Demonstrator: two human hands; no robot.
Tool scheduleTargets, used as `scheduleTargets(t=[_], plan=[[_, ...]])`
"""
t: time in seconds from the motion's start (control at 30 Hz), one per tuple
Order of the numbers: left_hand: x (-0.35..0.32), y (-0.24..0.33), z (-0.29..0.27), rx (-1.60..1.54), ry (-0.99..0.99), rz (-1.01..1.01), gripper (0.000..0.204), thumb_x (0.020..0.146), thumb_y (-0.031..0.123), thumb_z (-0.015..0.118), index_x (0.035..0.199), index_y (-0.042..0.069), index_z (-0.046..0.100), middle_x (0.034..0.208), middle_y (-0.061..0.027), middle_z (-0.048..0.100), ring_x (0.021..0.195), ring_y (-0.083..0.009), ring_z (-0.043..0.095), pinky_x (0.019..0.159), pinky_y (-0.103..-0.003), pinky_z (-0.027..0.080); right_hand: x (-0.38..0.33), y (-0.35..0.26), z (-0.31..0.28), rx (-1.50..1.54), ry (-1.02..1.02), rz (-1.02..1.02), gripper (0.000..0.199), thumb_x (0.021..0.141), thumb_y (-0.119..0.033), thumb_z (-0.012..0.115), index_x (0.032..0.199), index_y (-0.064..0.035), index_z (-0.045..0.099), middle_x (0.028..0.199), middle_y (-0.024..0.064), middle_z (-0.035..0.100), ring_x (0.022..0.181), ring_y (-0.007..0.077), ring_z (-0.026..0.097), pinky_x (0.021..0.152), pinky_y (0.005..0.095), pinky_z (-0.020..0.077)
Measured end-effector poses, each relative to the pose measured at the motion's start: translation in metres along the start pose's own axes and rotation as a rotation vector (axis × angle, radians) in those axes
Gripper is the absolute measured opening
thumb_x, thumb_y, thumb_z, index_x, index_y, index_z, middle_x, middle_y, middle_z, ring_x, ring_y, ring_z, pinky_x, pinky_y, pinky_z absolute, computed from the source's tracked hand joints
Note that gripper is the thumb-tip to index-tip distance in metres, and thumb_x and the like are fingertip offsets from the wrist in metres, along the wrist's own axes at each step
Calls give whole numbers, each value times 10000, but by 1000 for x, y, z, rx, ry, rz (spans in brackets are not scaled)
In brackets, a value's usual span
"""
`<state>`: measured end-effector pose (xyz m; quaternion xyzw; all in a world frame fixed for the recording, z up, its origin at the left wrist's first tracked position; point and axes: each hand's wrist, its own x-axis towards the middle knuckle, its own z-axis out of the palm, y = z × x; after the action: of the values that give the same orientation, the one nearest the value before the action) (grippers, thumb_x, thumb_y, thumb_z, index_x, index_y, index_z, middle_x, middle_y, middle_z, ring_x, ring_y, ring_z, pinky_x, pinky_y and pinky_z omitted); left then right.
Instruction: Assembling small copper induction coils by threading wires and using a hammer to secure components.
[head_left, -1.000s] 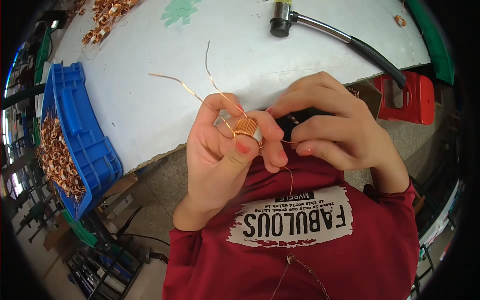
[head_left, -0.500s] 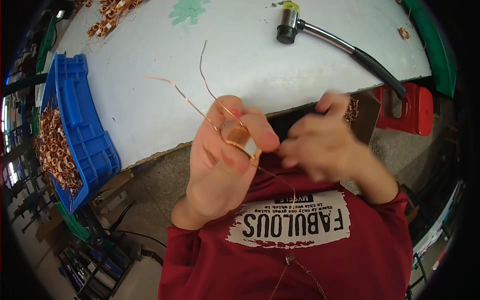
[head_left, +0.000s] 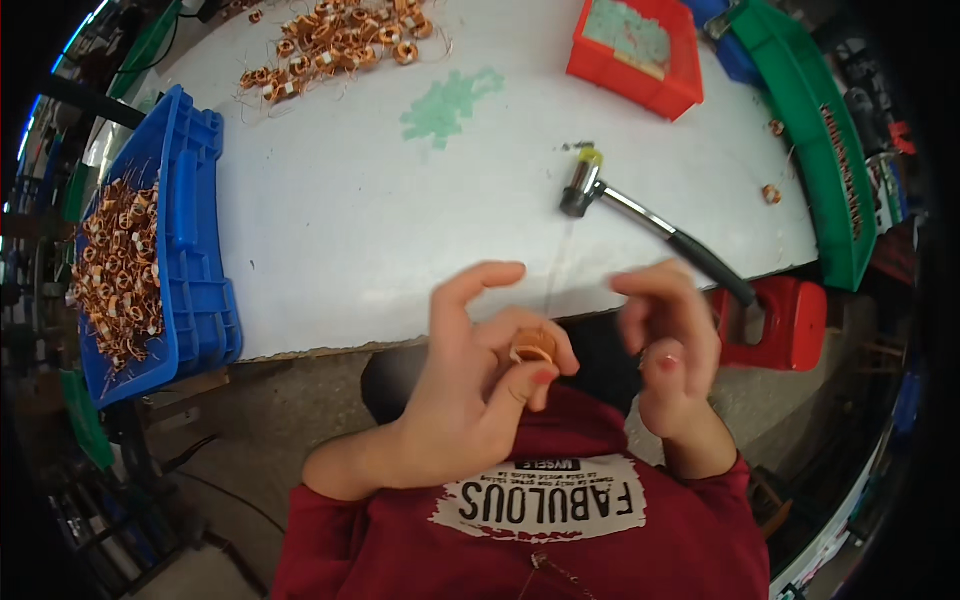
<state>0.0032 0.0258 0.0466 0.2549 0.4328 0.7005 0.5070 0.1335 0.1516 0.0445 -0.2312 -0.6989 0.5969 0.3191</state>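
Note:
My left hand point(head_left: 462, 385) pinches a small copper wire coil point(head_left: 536, 346) between thumb and fingers, in front of the table's near edge. Its index finger reaches up, free of the coil. A thin, faint wire end seems to stick up from the coil toward the tabletop. To the right, apart from the coil, my right hand point(head_left: 672, 350) is raised with its fingers bent and spread, slightly blurred. Nothing shows in it. Beyond the hands a hammer point(head_left: 652, 215) with a black grip lies on the white table point(head_left: 340, 230).
On the left stands a blue crate point(head_left: 190, 240) full of copper coils. More coils point(head_left: 345, 45) lie at the table's far side, near green pieces point(head_left: 450, 105). A red tray point(head_left: 640, 85) holds similar pieces. A green bin point(head_left: 825, 170) and a red stool point(head_left: 790, 325) are at the right.
The view has shifted, showing more of the table's far side. Both hands now appear lower in the picture, the right one farther from the coil. The coil has turned in my left fingers.

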Motion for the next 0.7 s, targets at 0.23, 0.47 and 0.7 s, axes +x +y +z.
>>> scheduleTargets(t=[0.23, 0.47, 0.7], plan=[[-5, -23, 2, 406, -22, 149, 320, 915, -17, 485, 1217, -17, 380, 856, -120, 572, 623, -153, 521, 568, -218, 421, 28, -5, 1, 71, -575, 253, 101, 863, -62, 559, 871, 19, 621, 660, 37, 562, 545, 89, 438, 511, 181, 346], [-8, -11, -8, 722, -55, 96, 168, 919, 25, 499, 1083, -2, 476, 823, -108, 619, 605, -170, 539, 552, -309, 434, 29, 5, 13, 214, -434, 221, 121, 872, -24, 527, 799, 12, 616, 661, 70, 594, 512, 89, 437, 484, 180, 355], [-19, -15, -26, 601, -17, 55, 96, 928, 53, 509, 1004, 3, 539, 694, -20, 550, 518, -96, 414, 482, -219, 335, 64, 18, 4, 238, -324, 100, 170, 900, -34, 457, 782, -13, 577, 708, 59, 608, 510, 93, 426, 491, 192, 352]])
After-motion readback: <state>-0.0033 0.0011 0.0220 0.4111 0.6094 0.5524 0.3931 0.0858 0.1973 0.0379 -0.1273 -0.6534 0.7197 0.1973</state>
